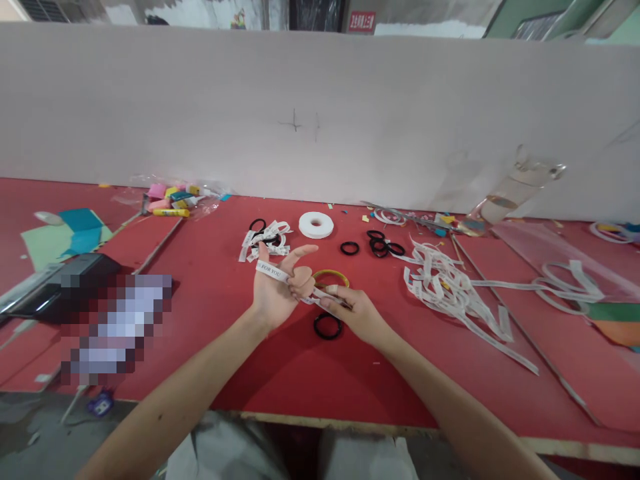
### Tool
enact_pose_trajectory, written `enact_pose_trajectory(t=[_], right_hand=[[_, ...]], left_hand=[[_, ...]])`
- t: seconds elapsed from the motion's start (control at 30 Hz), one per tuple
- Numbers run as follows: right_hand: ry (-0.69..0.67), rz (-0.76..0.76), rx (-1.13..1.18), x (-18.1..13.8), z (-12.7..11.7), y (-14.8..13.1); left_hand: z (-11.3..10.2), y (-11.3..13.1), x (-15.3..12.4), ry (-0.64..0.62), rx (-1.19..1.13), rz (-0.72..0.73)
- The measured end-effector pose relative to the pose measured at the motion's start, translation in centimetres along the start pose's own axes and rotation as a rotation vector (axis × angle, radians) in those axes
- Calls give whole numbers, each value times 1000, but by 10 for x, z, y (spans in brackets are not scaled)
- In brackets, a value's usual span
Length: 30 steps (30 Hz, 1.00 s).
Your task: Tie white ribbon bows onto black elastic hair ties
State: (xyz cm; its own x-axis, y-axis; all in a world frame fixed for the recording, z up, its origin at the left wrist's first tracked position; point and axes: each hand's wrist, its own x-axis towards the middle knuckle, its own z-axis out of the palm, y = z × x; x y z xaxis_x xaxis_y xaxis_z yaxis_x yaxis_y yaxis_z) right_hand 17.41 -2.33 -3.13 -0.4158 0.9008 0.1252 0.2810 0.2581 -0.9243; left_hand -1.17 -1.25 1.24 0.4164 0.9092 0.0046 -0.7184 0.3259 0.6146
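My left hand (279,287) is raised palm up over the red table (300,373), thumb and forefinger spread. A white printed ribbon (273,271) lies across its fingers and the lower fingers curl on it. My right hand (353,312) pinches the other end of the same ribbon just to the right. A black hair tie (327,326) lies on the table under the two hands. A yellow-green ring (331,275) sits just behind them.
A white tape roll (316,225), several black hair ties (383,245) and a heap of cut ribbon pieces (267,239) lie farther back. Long ribbon strips (450,290) spread at right. Coloured paper and clips (173,198) sit at the left, before a white board wall (320,113).
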Motion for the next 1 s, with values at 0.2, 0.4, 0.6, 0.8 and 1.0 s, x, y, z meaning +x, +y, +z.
enact_pose_trajectory(t=[0.2, 0.4, 0.6, 0.8, 1.0], right_hand=[[-35, 20, 61, -2, 7, 1], [-5, 3, -15, -1, 2, -3], [-12, 9, -56, -1, -2, -3], [74, 50, 160, 3, -9, 4], [215, 164, 373, 8, -18, 10]], left_hand=[[1, -9, -1, 6, -8, -48], [2, -9, -2, -6, -32, -30], [1, -8, -2, -24, 0, -10], [2, -9, -3, -84, 99, -87], [3, -9, -3, -168, 275, -141]])
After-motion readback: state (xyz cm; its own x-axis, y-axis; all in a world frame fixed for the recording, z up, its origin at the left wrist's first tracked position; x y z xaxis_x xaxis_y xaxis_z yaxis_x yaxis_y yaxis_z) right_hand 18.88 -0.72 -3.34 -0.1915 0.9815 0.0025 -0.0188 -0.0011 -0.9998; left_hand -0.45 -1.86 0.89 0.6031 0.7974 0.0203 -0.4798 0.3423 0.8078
